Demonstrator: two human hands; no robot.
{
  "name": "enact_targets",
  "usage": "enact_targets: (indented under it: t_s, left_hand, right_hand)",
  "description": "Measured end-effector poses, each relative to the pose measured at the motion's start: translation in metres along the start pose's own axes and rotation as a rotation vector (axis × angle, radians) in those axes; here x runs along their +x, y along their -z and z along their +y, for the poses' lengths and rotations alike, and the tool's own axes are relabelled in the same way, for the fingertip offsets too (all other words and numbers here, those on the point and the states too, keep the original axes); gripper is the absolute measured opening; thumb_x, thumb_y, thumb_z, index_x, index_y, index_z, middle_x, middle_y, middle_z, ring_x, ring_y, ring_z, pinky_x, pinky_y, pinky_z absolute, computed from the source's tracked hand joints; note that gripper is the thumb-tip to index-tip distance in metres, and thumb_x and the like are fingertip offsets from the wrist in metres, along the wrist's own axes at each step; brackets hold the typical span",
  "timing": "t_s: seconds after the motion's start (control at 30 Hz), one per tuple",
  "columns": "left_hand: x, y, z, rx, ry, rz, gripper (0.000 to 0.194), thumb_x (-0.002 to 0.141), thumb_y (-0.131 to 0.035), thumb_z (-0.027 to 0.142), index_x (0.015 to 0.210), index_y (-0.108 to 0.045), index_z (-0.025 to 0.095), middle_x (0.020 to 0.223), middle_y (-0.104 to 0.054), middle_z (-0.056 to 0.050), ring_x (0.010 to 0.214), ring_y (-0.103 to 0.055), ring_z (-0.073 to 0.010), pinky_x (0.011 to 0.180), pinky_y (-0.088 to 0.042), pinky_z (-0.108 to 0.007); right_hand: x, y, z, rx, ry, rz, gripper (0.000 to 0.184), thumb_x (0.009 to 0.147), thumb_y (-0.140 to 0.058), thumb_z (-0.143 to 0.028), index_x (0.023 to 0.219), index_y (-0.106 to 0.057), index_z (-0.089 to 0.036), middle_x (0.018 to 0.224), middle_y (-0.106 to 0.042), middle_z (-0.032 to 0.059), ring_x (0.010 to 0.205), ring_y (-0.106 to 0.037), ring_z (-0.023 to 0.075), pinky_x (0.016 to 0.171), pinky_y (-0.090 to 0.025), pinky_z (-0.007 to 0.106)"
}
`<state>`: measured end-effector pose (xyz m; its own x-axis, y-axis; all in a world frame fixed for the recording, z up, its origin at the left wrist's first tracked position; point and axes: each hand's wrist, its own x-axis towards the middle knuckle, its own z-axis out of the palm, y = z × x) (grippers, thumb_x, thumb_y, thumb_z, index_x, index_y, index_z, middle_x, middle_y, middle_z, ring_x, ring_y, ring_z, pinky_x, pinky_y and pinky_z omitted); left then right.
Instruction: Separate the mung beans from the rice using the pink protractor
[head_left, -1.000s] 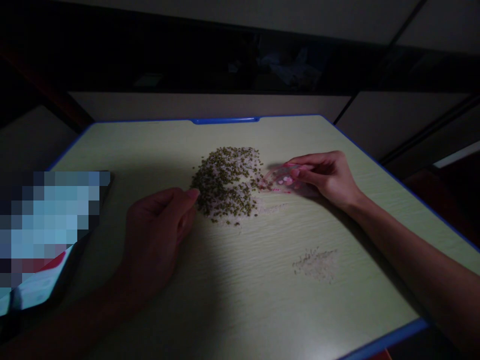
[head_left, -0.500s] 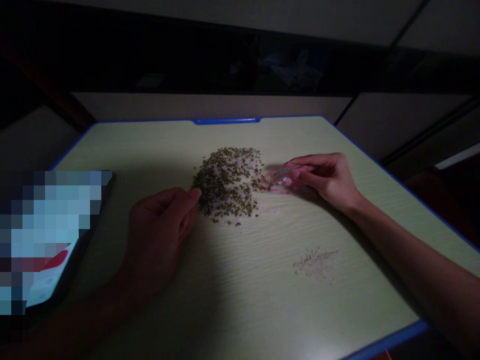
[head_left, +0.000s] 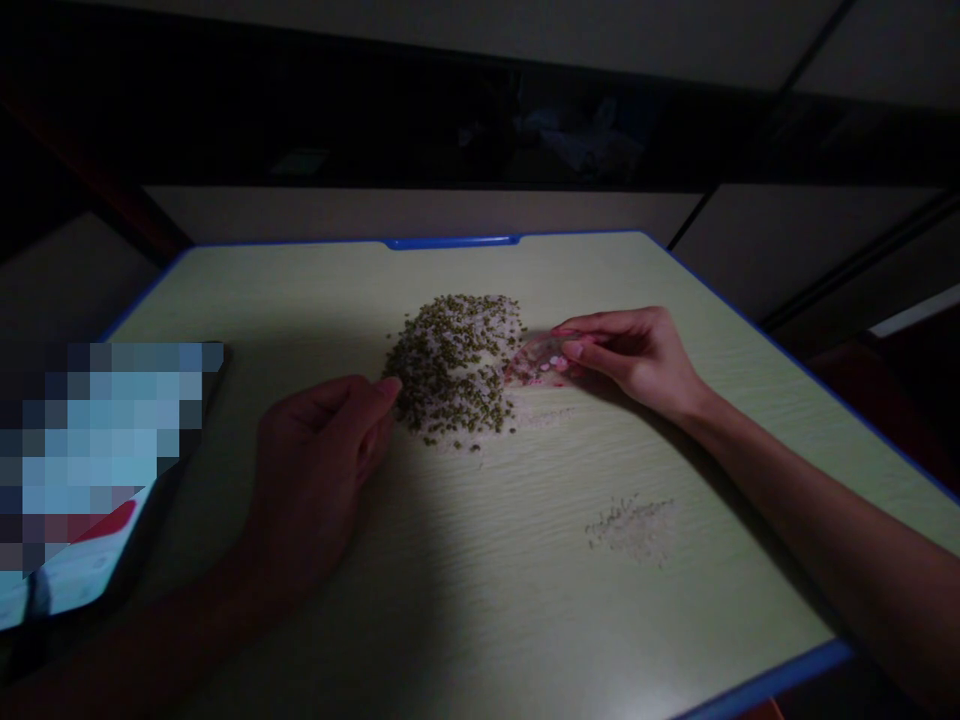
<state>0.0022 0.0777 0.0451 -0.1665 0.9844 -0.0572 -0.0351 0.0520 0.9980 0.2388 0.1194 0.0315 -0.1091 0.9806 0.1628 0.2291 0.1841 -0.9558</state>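
A pile of small green beans mixed with pale grains (head_left: 457, 375) lies in the middle of the table. My right hand (head_left: 634, 355) pinches a clear plastic bag with pink patterns (head_left: 551, 358) between thumb and fingers. The bag's left edge meets the right side of the pile. At the pile's left edge, my left hand (head_left: 330, 450) is closed, thumb pressed against the fingers; whatever it may hold is hidden. A small patch of pale grains with dark specks (head_left: 634, 528) lies apart, nearer to me on the right.
The pale, blue-edged table (head_left: 510, 600) carries everything. At its left stands a lit screen device (head_left: 112, 480), partly blurred out. Behind the far edge, with its blue handle (head_left: 454, 242), runs a dark panel (head_left: 375, 120). The light is dim.
My right hand has moved slightly left, bringing the plastic bag further against the pile. My left hand has stayed in place.
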Motion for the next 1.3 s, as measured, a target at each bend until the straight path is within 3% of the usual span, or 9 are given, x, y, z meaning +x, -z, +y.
enact_targets:
  t_s: [0.23, 0.53, 0.8, 1.0, 1.3]
  left_hand:
    - [0.000, -0.002, 0.000, 0.006, -0.011, 0.000, 0.038, 0.064, -0.060, 0.023, 0.035, -0.034, 0.019, 0.034, -0.027, 0.007, 0.033, -0.024, -0.0054, 0.032, -0.016, -0.023]
    - [0.001, 0.000, -0.001, 0.008, -0.010, 0.003, 0.038, 0.065, -0.060, 0.022, 0.036, -0.034, 0.019, 0.035, -0.027, 0.007, 0.033, -0.023, -0.0050, 0.032, -0.016, -0.023]
    - [0.000, -0.002, 0.002, 0.038, -0.002, -0.009, 0.040, 0.066, -0.058, 0.022, 0.035, -0.033, 0.018, 0.034, -0.027, 0.007, 0.033, -0.021, -0.0049, 0.033, -0.015, -0.023]
    - [0.000, 0.000, 0.001, 0.021, -0.016, -0.011, 0.038, 0.064, -0.059, 0.024, 0.036, -0.034, 0.019, 0.034, -0.027, 0.007, 0.033, -0.024, -0.0061, 0.033, -0.015, -0.024]
    - [0.000, 0.000, -0.001, 0.021, -0.020, -0.012, 0.038, 0.065, -0.059, 0.024, 0.036, -0.034, 0.019, 0.034, -0.027, 0.008, 0.032, -0.023, -0.0056, 0.032, -0.016, -0.024]
  right_hand:
    - [0.001, -0.002, -0.003, 0.066, -0.031, -0.026, 0.013, 0.065, -0.071, -0.023, 0.077, -0.074, -0.017, 0.058, -0.067, 0.0018, 0.051, -0.059, 0.0105, 0.047, -0.048, 0.022]
    - [-0.002, 0.003, -0.005, 0.093, -0.065, -0.098, 0.012, 0.066, -0.071, -0.022, 0.077, -0.074, -0.019, 0.067, -0.071, 0.0023, 0.056, -0.061, 0.0108, 0.051, -0.051, 0.022]
    - [-0.003, 0.006, -0.008, 0.124, -0.107, -0.094, 0.010, 0.060, -0.074, -0.019, 0.070, -0.074, -0.020, 0.059, -0.069, 0.0008, 0.051, -0.060, 0.0106, 0.047, -0.049, 0.022]
    - [-0.005, 0.009, -0.006, 0.083, -0.096, -0.132, 0.012, 0.061, -0.074, -0.020, 0.073, -0.075, -0.020, 0.059, -0.069, 0.0013, 0.049, -0.059, 0.0104, 0.042, -0.046, 0.020]
    - [-0.005, 0.006, -0.004, 0.121, -0.072, -0.169, 0.012, 0.066, -0.071, -0.017, 0.077, -0.075, -0.020, 0.061, -0.069, 0.0004, 0.052, -0.061, 0.0092, 0.048, -0.049, 0.020]
